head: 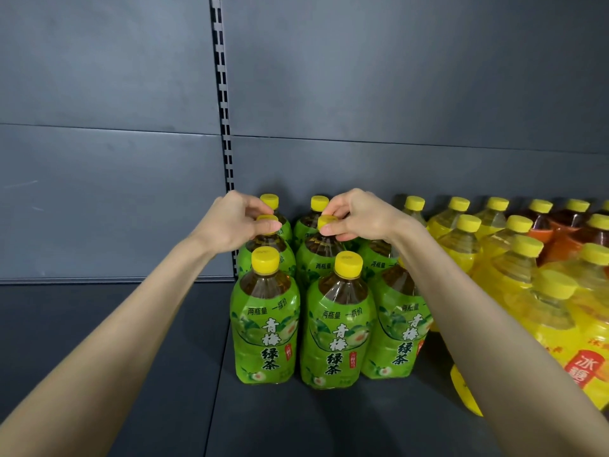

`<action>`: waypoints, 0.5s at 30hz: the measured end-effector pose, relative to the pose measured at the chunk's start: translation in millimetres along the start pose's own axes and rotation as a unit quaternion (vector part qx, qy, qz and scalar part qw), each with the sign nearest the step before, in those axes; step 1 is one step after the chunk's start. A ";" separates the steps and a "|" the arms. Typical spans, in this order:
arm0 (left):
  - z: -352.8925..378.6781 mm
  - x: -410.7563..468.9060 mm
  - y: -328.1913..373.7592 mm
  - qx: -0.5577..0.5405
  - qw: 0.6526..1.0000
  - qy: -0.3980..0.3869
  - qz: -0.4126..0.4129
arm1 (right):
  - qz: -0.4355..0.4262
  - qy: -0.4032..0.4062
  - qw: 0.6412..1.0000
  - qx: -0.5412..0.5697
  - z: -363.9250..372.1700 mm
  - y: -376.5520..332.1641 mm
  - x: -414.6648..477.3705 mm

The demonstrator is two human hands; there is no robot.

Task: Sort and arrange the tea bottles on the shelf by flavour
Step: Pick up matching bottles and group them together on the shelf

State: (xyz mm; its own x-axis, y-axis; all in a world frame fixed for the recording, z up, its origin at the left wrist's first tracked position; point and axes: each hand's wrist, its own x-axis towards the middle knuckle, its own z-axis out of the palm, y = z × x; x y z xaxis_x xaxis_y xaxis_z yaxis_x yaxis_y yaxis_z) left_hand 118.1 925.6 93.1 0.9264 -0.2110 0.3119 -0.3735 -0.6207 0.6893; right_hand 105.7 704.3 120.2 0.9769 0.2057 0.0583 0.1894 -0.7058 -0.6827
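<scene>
L hand (235, 225) pinched cap of mid-row green tea btl (270, 244) in left column. R hand (359, 216) pinched cap of mid-row green btl (321, 250) one column over. Green block stood on shelf (131, 341), running from back edge toward front edge. Yellow btls (461, 245) just beside it on right, orange-label btls (540, 232) near back right. Step: prob. squaring up green rows. Next move likely calls for nudging both btls in line w/ neighbours, w/o tipping any.

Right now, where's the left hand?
Head view, left of centre: the left hand pinches the cap of the second-row green bottle, leftmost column, beside the slotted upright.
</scene>
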 end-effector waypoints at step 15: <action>75.6 -127.3 -17.8 -0.304 0.935 0.178 -0.046 | -0.075 0.323 0.936 0.121 80.1 18.5 -136.7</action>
State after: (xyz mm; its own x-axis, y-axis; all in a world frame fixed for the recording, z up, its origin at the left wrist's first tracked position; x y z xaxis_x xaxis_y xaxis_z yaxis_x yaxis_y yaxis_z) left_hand 10.4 906.4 -8.2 0.9220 0.1532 0.3557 -0.3510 -0.0575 0.9346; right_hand -32.3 717.5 41.3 0.8117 -0.2183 0.5418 0.3771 -0.5124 -0.7715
